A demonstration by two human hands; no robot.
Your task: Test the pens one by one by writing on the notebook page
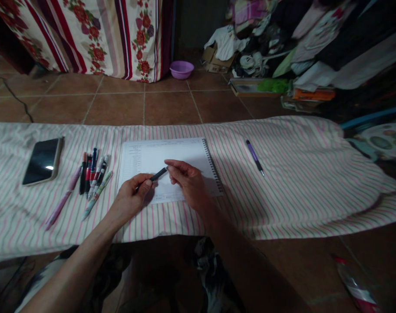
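Observation:
A black pen (159,174) slants over the white spiral notebook (172,150), its tip up and to the right. My left hand (135,191) is closed round the pen's lower end. At the tip end, my right hand (187,178) has its thumb and forefinger pinched on the pen, though the exact contact is hard to make out. Both hands are above the page, which has a printed column down its left side. Several pens (93,171) lie in a bunch to the left, beside a pink-purple pen (64,198). A purple pen (255,157) rests to the right.
A smartphone (41,161) lies at the left on the striped cloth (302,187) covering the low table. Beyond, a purple basin (181,69) stands on the tiled floor by a floral curtain (97,39). Piled clothes and boxes (217,58) occupy the back right. A bottle (357,284) is at lower right.

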